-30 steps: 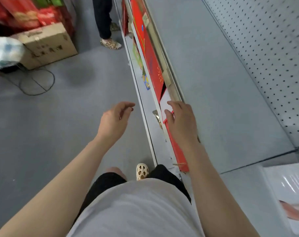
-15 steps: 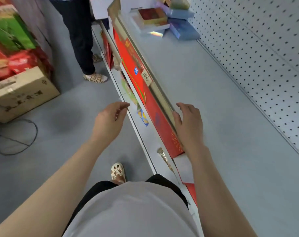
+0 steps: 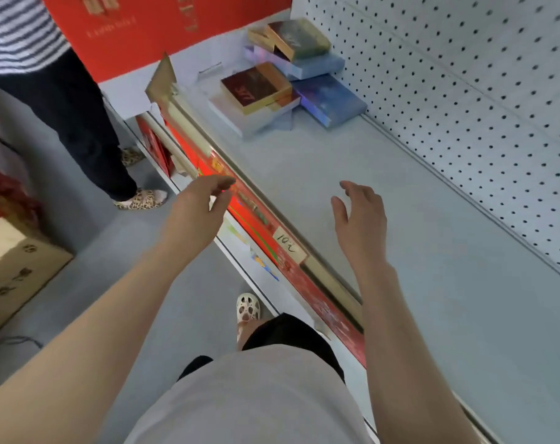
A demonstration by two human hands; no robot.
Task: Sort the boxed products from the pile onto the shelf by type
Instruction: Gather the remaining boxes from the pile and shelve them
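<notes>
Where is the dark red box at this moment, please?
In the head view, the dark red box lies on a white box at the shelf's far end, left of the blue box.

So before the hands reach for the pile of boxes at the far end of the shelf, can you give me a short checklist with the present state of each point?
1. Left hand free: ok, it holds nothing, fingers loosely curled.
2. Right hand free: ok, open above the shelf.
3. Pile in view: ok, the boxes lie jumbled at the far end, by the pegboard.
4. Path along the shelf to the pile: ok, bare surface between.
5. Room to set sorted boxes: ok, the near shelf is bare.
6. Other person out of the way: cannot tell, they stand close to that end.
</notes>
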